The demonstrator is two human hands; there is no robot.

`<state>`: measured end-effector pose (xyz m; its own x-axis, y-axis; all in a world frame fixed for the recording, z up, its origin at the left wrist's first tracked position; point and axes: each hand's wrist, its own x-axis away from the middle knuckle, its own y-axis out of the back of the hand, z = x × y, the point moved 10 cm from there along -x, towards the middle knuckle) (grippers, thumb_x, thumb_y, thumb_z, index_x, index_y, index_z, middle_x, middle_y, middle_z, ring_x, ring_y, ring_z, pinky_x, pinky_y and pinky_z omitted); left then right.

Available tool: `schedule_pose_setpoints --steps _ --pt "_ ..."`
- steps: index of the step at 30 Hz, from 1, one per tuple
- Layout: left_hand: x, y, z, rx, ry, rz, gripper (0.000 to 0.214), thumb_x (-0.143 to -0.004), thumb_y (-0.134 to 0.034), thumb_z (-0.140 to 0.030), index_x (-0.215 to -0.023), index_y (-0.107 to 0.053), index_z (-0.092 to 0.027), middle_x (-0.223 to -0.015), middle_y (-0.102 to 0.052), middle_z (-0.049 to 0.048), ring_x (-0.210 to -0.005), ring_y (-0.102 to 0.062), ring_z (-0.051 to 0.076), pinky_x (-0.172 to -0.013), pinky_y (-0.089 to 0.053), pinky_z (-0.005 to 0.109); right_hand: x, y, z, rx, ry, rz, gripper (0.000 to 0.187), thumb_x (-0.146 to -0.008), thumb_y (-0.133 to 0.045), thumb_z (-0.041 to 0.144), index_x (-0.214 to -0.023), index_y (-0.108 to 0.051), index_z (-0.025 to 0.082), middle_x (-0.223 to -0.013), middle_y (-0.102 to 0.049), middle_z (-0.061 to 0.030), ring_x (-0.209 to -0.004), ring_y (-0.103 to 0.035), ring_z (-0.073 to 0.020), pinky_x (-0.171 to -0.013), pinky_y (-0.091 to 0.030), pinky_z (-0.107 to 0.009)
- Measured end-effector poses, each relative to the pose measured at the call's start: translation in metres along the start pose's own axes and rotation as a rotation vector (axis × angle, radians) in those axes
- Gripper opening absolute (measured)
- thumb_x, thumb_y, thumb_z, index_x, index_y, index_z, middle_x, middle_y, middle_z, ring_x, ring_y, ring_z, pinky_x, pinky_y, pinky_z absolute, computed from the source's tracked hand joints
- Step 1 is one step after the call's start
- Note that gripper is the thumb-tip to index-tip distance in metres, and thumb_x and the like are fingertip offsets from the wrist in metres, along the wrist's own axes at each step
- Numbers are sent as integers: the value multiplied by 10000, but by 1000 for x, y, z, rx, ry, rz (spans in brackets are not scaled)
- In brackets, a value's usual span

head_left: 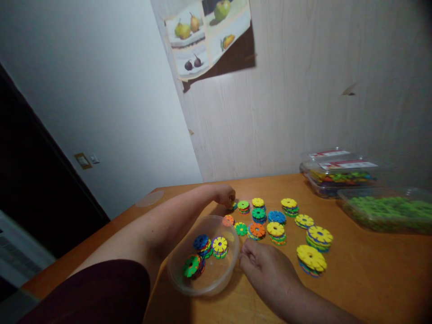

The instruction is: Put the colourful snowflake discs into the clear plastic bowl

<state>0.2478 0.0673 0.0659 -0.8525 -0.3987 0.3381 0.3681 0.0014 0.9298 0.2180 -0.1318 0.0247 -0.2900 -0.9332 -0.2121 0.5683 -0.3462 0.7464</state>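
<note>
A clear plastic bowl [207,281] sits on the wooden table [364,279] and holds three small stacks of coloured toothed discs [219,246]. My right hand [266,270] rests beside the bowl's right rim, fingers curled in a pinch at the rim; what they hold is hidden. My left hand [225,195] reaches past the bowl with curled fingers, close to a small disc at the left end of the spread. Several stacks of flat discs [275,229] in yellow, green, blue and orange lie across the table beyond the bowl.
At the back right stand clear plastic boxes: stacked lidded ones with mixed discs [340,176] and an open one full of green pieces [388,209]. A round clear lid [149,198] lies near the table's left edge. A panelled wall with a fruit poster [211,36] rises behind.
</note>
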Motion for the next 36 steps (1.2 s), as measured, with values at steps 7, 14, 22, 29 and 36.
schedule_pose_setpoints --steps 7,14,22,29,36 --pt "24 18 7 65 28 -81 329 -685 -679 -292 -976 -677 -138 -919 -703 32 -764 -587 134 -631 -395 207 0 2 2 5 1 -1 231 -874 -447 306 -682 -547 226 -590 -594 29 -549 -493 -116 -512 -175 -262" --pt "111 59 -11 221 -76 -209 289 -740 -617 -258 -1000 -621 -131 -890 -657 25 -747 -560 114 -646 -393 220 0 3 2 19 2 9 229 -868 -462 310 -679 -557 224 -597 -605 18 -557 -497 -127 -519 -180 -266" --pt "179 47 -65 105 -166 -200 223 -775 -607 -275 -972 -598 -171 -908 -647 33 -758 -553 129 -648 -393 237 2 2 3 15 25 29 226 -874 -435 302 -684 -534 227 -592 -591 23 -557 -507 -130 -518 -201 -260" --pt "167 6 -73 61 -131 -136 322 -754 -659 -292 -1053 -598 -191 -1001 -659 55 -805 -586 159 -639 -413 241 0 4 3 16 27 21 234 -884 -427 317 -685 -513 228 -594 -583 26 -568 -509 -133 -521 -213 -255" --pt "163 36 -49 18 -80 -224 205 -785 -593 -239 -973 -607 -158 -961 -647 54 -774 -564 137 -628 -392 231 0 2 2 12 23 26 235 -877 -430 315 -681 -525 228 -589 -588 22 -563 -510 -130 -521 -213 -254"
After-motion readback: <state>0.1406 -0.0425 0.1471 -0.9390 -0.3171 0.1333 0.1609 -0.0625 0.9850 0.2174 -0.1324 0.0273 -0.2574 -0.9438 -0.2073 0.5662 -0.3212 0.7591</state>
